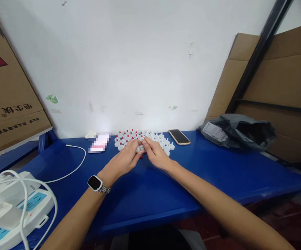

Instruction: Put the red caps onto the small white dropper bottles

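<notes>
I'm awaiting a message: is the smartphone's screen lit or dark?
Dark. The smartphone lies face up on the blue table, its screen plain black; whether it is powered off, I cannot tell.

Small round white caps [171,146] crowd together before you on the blue worktop [150,198], spouts up. Toward your left many wear red tips [117,139]; toward your right the spouts are bare white. Your hands [126,157] partly hide the middle ones.
</notes>
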Demonstrator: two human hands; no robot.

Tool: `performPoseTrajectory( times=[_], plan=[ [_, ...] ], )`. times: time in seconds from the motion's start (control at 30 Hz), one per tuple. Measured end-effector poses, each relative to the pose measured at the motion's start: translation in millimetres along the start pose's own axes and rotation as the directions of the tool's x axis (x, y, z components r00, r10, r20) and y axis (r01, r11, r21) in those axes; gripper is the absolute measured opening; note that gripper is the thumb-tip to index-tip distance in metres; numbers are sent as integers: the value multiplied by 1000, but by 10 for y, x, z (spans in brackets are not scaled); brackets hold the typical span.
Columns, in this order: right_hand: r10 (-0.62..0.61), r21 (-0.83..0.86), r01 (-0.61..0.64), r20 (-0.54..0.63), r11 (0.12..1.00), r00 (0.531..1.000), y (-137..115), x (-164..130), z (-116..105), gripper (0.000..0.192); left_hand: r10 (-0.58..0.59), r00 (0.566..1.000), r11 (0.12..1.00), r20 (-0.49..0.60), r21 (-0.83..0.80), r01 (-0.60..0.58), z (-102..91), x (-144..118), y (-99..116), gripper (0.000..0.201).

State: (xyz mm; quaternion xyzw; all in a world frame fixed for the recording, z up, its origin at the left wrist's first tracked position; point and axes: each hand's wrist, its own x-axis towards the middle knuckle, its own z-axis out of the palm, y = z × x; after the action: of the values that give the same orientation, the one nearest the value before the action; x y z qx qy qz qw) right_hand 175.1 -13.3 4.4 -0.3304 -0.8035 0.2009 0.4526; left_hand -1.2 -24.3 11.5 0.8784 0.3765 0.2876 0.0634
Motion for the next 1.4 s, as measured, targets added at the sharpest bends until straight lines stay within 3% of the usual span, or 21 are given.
performPoseTrajectory(
  times=[0.2,0.3,0.37,0.47,0.6,0.8,1.03,1.27,1.4],
  plan=[
    [36,1,-36,11,999,999,11,25,46,33,-27,1000,1000,-7,13,27,36,5,-72,34],
    [70,-49,-75,-90,996,993,121,172,-23,33,-77,993,995,-91,61,83,51,4,-180,66],
    [89,-102,-109,-185,989,979,280,337,-94,29,-102,986,989,-132,92,115,45,-4,-265,76],
    [140,-209,-187,-222,960,965,609,652,-174,18,-133,984,984,-119,107,146,31,-15,-352,64],
    [294,-420,-330,-150,845,944,972,1056,-136,20,-136,985,981,-103,125,149,75,2,-337,45],
    [336,-537,-340,-109,772,935,1136,1404,97,21,-125,989,976,-79,172,137,150,34,-281,34],
    [400,-612,-315,2,725,916,1209,1430,198,19,-147,987,975,-61,159,155,104,23,-307,32],
    [412,-565,-344,-7,750,911,1296,1356,100,28,-138,989,980,-55,140,145,92,36,-251,28],
    [421,-536,-363,-16,762,907,1389,1297,31,23,-128,990,981,-55,138,135,85,43,-246,26]
  ],
)
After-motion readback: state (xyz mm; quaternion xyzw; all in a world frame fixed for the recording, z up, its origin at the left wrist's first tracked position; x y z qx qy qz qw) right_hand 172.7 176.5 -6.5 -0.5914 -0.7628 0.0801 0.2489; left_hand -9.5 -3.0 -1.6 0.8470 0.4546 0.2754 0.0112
